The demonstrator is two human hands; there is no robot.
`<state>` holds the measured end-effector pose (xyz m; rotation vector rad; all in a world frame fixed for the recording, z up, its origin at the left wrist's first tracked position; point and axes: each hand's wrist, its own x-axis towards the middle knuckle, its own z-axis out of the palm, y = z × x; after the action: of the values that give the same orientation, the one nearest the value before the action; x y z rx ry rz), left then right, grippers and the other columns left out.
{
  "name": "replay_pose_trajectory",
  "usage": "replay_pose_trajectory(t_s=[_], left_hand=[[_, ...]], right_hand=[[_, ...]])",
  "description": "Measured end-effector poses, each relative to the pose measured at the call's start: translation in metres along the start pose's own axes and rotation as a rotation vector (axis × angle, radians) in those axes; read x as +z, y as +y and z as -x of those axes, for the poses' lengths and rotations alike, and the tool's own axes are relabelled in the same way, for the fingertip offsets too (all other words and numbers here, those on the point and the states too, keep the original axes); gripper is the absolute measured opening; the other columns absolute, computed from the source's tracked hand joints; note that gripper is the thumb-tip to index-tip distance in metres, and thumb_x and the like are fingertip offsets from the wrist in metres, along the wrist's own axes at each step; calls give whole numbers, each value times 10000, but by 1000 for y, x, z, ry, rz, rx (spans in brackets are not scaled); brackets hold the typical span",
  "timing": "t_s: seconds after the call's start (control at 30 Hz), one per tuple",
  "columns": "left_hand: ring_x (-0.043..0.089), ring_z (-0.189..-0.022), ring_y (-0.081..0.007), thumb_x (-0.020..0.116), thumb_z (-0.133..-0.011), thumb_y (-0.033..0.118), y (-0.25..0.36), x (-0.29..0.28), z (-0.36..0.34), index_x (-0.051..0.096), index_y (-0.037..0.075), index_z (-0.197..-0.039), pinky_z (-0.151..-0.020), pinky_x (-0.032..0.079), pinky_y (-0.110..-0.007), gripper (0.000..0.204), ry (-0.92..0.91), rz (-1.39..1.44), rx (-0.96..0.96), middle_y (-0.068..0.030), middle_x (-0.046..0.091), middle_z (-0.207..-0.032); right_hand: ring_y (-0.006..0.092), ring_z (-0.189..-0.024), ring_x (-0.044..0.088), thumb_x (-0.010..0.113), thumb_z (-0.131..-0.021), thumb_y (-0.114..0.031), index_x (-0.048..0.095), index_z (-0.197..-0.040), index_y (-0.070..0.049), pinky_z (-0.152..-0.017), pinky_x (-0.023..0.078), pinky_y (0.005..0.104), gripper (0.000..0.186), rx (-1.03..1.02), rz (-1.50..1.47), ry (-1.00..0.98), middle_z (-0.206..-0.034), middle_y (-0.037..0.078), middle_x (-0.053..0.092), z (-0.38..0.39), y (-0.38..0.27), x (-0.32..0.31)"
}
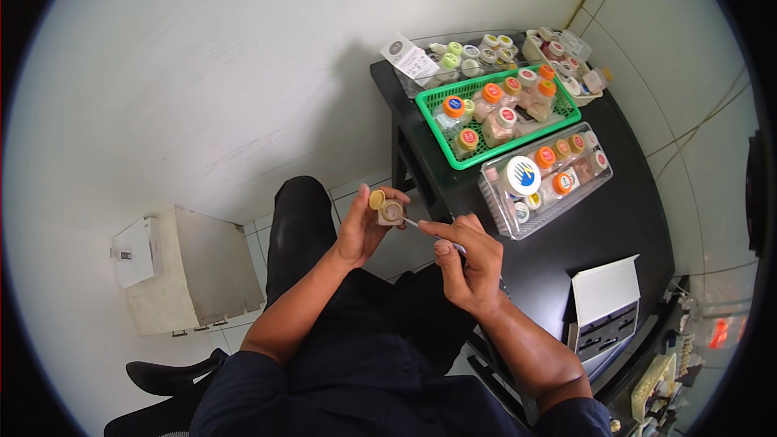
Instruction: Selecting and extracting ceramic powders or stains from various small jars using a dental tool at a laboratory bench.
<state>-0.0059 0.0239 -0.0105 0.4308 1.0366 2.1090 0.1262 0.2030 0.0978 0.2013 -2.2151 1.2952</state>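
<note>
My left hand (362, 225) is closed around a small clear jar (391, 212) with pinkish-beige contents. The jar's mouth faces up toward me, and a yellow cap (377, 199) sits tipped up beside the rim, near my left thumb. Between the thumb and fingers of my right hand (469, 263) is a thin, light-coloured stick-like tool (410, 222). Its far end reaches the jar's edge; whether the tip is inside is too small to tell. Both hands are above my lap, left of the black table (546, 255).
On the table stand a green basket (458, 164) and a clear plastic bin (518, 231), both with several lidded jars. More jars crowd the back beside a white paper (409, 58). An opened white case (605, 290) lies nearer me. A pale cabinet (218, 263) stands at left.
</note>
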Motion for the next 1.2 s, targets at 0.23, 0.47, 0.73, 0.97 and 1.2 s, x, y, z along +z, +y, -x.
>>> replay_pose_trajectory(t_s=[0.23, 0.47, 0.73, 0.97, 1.2], left_hand=[[641, -1022, -185, 564, -1115, 596, 3, -9, -2, 699, 59, -1228, -941, 498, -367, 565, 95, 91, 25, -49, 666, -1025], [632, -996, -190, 778, -985, 418, 26, -15, -2, 662, 37, -1240, -890, 500, -342, 472, 114, -112, 161, -63, 626, -1086], [628, -1147, -194, 771, -997, 127, 122, 83, -48, 539, 19, -1403, -1028, 534, -384, 480, -80, -448, 293, -82, 560, -1249], [650, -1186, -290, 820, -902, 37, 140, 140, -135, 632, 44, -1342, -1091, 495, -405, 478, -222, -1204, 614, -127, 617, -1220], [665, -1240, -330, 897, -860, 141, 127, 184, -202, 649, 45, -1263, -1103, 497, -446, 483, -353, -1328, 504, -123, 719, -1201]], right_hand=[[265, -661, 637, 711, -1022, -60, 813, -1156, -14, -662, 499, 381, 175, 151, -181, 2, -736, 110, 690, 7, -1, 1], [399, -965, 764, 730, -1033, -131, 793, -1151, -36, -889, 598, 490, 165, 133, -119, -263, -1044, 162, 800, 10, 9, 12], [443, -964, 744, 656, -1096, -279, 735, -1059, -28, -907, 568, 539, 266, 134, 25, -538, -949, 204, 761, 16, 12, 18], [477, -1005, 750, 618, -1113, -282, 745, -1066, -5, -933, 566, 568, 309, 226, -17, -720, -949, 252, 773, 7, 10, 14], [481, -1026, 744, 614, -1118, -281, 753, -1083, 3, -961, 566, 568, 318, 266, -86, -725, -965, 263, 773, 4, 10, 16]])
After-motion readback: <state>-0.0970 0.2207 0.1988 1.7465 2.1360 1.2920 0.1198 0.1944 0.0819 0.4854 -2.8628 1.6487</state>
